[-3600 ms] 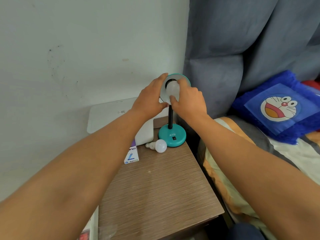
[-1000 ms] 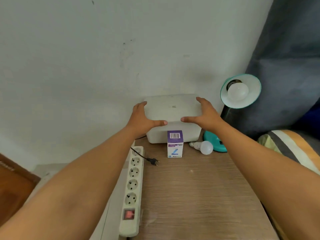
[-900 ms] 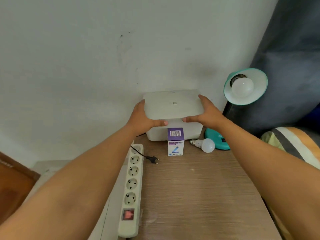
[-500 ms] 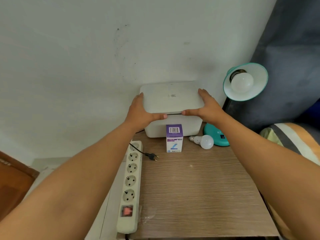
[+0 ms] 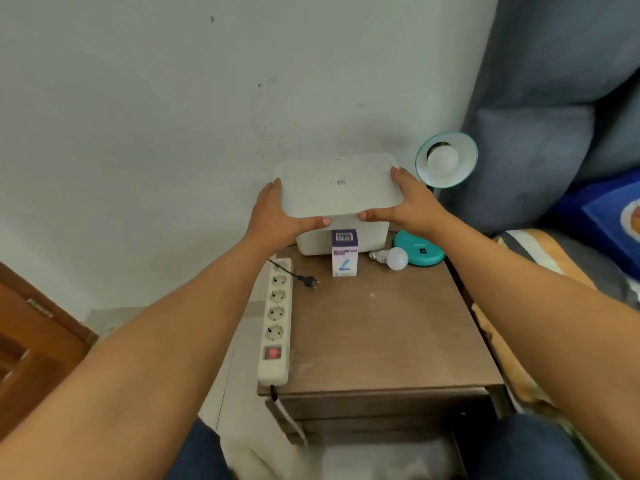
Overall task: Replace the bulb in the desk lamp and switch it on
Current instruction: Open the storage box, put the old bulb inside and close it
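The teal desk lamp stands at the back right of the wooden bedside table (image 5: 388, 327), its shade (image 5: 465, 168) facing me with a white bulb (image 5: 442, 160) screwed in, unlit. Its round base (image 5: 420, 251) carries a small black switch. A second white bulb (image 5: 393, 258) lies on the table against the base. My left hand (image 5: 277, 216) and my right hand (image 5: 410, 206) grip the two sides of the white lid (image 5: 337, 183) of a white box (image 5: 311, 242) by the wall. The lamp's black plug (image 5: 309, 280) lies loose near the power strip.
A white power strip (image 5: 276, 320) with a red switch runs along the table's left edge. A purple-and-white bulb carton (image 5: 344, 252) stands in front of the box. A grey padded headboard (image 5: 554, 98) and bedding (image 5: 554, 265) are on the right, a brown door (image 5: 31, 341) on the left.
Earlier both hands were at the lamp's bulb. They moved left onto the white lid and hold it. In the last second the view pulled back, and the lid looks slightly raised.
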